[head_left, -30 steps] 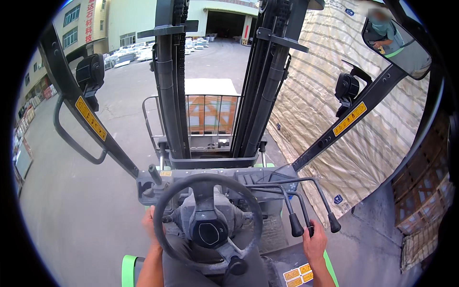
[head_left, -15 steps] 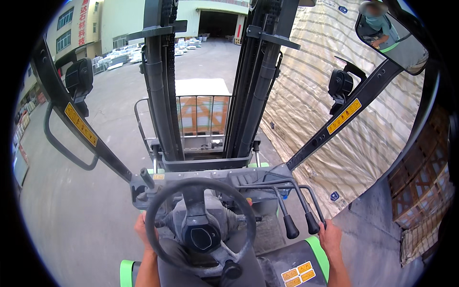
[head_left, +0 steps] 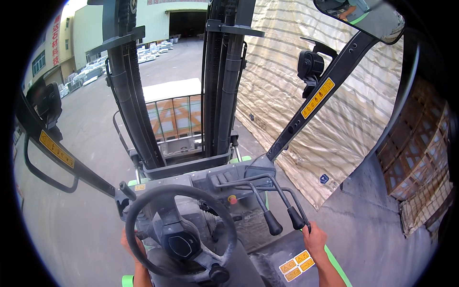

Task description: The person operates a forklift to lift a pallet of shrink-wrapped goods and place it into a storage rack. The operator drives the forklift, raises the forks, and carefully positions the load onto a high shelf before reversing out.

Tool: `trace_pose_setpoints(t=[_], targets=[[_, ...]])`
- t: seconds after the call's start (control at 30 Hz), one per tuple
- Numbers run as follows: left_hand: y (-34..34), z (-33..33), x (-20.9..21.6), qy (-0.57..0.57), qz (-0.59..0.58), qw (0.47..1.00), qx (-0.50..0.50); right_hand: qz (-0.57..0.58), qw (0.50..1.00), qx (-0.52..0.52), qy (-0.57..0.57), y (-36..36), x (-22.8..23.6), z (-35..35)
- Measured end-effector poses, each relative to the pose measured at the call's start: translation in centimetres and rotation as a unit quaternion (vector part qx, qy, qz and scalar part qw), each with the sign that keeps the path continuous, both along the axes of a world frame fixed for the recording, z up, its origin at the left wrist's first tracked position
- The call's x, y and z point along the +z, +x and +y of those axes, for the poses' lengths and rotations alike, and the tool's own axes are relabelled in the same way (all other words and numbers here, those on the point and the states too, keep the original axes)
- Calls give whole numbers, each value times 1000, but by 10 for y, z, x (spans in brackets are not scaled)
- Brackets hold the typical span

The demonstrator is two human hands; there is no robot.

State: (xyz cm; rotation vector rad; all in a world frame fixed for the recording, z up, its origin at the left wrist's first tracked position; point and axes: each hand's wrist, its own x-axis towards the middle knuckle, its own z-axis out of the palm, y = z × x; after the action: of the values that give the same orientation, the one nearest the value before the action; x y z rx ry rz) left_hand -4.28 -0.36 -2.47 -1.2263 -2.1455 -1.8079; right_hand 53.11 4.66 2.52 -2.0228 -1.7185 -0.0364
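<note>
My right hand (head_left: 315, 240) is closed round the end of the rightmost control lever (head_left: 297, 208), hiding its knob. Beside it, two more bent levers end in black knobs (head_left: 273, 223), which no hand touches. My left hand (head_left: 130, 245) is at the left side of the black steering wheel (head_left: 232, 217), partly behind its rim and close to a dark column stalk (head_left: 141, 235). The rim hides its fingers, so their grip does not show. A spinner knob (head_left: 219, 273) on the wheel's lower part stands untouched.
Beyond the forklift mast (head_left: 224, 81) stands a wooden crate (head_left: 174, 117) with a white top. A striped tan tarpaulin (head_left: 330, 110) covers a tall stack on the right. Further right are wooden crates (head_left: 413, 158). White slabs (head_left: 88, 74) lie before a building (head_left: 150, 26).
The view has turned and tilted, so the cab and mast appear further left and leaning. My right hand keeps its hold on the lever; my left hand stays by the wheel.
</note>
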Motion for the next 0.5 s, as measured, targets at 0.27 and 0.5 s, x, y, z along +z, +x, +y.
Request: trace_pose_setpoints(t=[0.27, 0.5], targets=[[3, -3, 5, -14, 16, 1000, 16, 68, 997, 20, 10, -4, 18, -1], [2, -7, 1, -17, 30, 999, 14, 147, 974, 34, 170, -21, 71, 5]])
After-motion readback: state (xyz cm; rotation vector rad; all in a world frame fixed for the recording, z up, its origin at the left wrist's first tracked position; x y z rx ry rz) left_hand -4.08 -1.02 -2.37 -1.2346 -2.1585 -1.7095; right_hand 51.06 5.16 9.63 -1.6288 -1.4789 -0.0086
